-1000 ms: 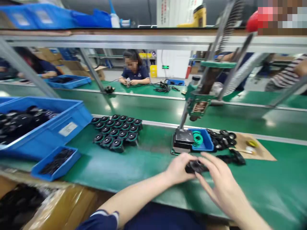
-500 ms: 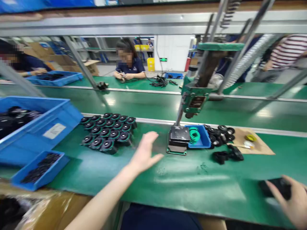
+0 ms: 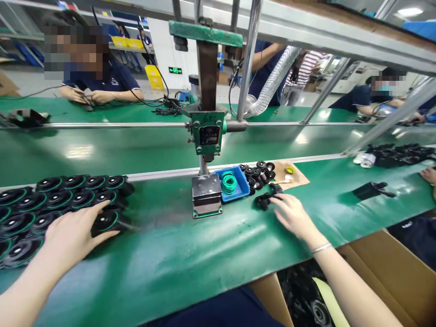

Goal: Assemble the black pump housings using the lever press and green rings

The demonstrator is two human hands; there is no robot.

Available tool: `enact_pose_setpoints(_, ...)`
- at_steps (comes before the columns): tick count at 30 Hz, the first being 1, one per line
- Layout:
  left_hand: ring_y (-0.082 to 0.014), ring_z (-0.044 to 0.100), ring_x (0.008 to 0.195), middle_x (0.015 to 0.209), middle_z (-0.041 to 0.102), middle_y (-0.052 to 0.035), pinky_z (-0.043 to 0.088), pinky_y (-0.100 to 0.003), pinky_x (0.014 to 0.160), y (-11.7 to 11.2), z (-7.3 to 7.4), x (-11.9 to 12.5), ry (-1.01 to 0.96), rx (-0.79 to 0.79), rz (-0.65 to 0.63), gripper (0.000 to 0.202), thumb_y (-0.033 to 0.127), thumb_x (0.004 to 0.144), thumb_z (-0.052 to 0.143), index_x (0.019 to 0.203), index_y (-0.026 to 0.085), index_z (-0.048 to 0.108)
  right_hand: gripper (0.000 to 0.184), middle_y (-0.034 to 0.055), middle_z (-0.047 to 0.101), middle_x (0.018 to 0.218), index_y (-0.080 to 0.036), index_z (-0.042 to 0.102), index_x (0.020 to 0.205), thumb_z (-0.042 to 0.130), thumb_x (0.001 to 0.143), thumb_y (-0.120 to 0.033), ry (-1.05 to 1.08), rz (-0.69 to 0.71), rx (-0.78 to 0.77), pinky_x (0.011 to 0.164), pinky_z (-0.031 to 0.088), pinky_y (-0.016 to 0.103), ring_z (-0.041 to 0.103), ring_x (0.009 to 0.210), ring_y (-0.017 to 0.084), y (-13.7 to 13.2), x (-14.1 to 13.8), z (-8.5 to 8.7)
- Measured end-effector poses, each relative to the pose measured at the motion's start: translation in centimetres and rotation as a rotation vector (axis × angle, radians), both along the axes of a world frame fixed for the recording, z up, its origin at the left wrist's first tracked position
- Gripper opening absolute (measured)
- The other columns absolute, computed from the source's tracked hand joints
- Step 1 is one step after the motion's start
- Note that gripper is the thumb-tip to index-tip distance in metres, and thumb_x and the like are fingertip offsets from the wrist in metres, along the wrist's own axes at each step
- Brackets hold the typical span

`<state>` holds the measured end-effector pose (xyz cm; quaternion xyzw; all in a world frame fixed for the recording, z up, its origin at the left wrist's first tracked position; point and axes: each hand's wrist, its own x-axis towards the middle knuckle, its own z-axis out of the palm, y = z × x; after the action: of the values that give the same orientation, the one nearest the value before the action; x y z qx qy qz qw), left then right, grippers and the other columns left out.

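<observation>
My left hand (image 3: 73, 231) is at the front right of the rows of round black parts with green rings (image 3: 59, 199). Its thumb and forefinger are spread on either side of the nearest round black part (image 3: 106, 220); no firm grip shows. Over the bench my right hand (image 3: 293, 217) reaches with its fingers apart, the tips by a small black plastic piece (image 3: 263, 200). Whether they touch it, I cannot tell. Between the hands stands a green press (image 3: 208, 131) over a black block (image 3: 206, 188). Beside the block, green rings (image 3: 229, 182) lie in a blue tray (image 3: 245, 186).
Several black wheel-like parts (image 3: 260, 175) lie by a piece of brown cardboard (image 3: 296, 178). A black part (image 3: 369, 190) rests farther right on the green bench. An open carton (image 3: 384, 268) stands below the bench edge. Co-workers sit and stand beyond the rail (image 3: 150, 125).
The view has swung right. My right hand has let go of a black part at the right and moved to the small black pieces. My left hand has moved onto the rows of round parts.
</observation>
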<state>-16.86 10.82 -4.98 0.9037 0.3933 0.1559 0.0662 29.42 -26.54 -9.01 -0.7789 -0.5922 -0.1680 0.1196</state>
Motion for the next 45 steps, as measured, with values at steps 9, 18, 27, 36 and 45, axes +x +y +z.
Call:
enact_pose_setpoints(9,-0.0271,0.051,0.126,0.133,0.052,-0.0088,0.042,-0.048,0.108,-11.7,-3.6,7.2,-0.245,-0.393,-0.348,0.065,0.035,0.082,0.066,0.138,0.029,0.034,0.04,0.0164,0.052,0.118,-0.01,0.053,0.123,0.041,0.084,-0.013,0.098,0.141,-0.009,0.097,0.049,0.044,0.052,0.112,0.026,5.1,-3.7,-1.3)
enact_pose_setpoints(18,-0.0254,0.051,0.126,0.134,0.048,-0.0098,0.044,-0.045,0.107,-15.7,-5.8,13.2,-0.458,-0.763,-0.452,0.081,0.031,0.075,0.076,0.142,0.03,0.031,0.074,0.0104,0.051,0.112,-0.022,0.044,0.139,0.044,0.066,-0.006,0.305,0.299,-0.617,0.084,0.052,0.033,0.06,0.088,0.018,6.2,-10.1,3.2)
enact_pose_setpoints(27,-0.0258,0.054,0.126,0.133,0.056,-0.0109,0.044,-0.047,0.11,-16.6,-7.3,13.2,-0.613,-0.96,-0.352,0.075,0.03,0.071,0.081,0.133,0.024,0.038,0.046,0.0115,0.048,0.126,-0.023,0.043,0.131,0.057,0.088,-0.033,0.61,0.241,-0.229,0.104,0.045,0.044,0.046,0.122,0.023,4.4,-12.6,-0.8)
enact_pose_setpoints(36,-0.0283,0.057,0.122,0.129,0.058,-0.0119,0.046,-0.051,0.107,-16.8,-7.8,13.2,-0.581,-0.875,-0.374,0.065,0.029,0.073,0.079,0.128,0.024,0.043,0.023,0.0096,0.058,0.118,-0.022,0.062,0.106,0.059,0.089,-0.037,0.69,0.216,-0.027,0.095,0.052,0.04,0.057,0.113,0.02,5.7,-13.7,-3.3)
enact_pose_setpoints(45,-0.0269,0.056,0.123,0.128,0.06,-0.0113,0.046,-0.048,0.106,-16.6,-7.6,13.2,-0.552,-0.736,-0.418,0.06,0.032,0.075,0.077,0.126,0.022,0.046,0.018,0.0048,0.067,0.112,-0.022,0.066,0.1,0.062,0.087,-0.034,0.739,0.165,0.09,0.093,0.057,0.033,0.067,0.101,0.017,8.2,-12.2,3.2)
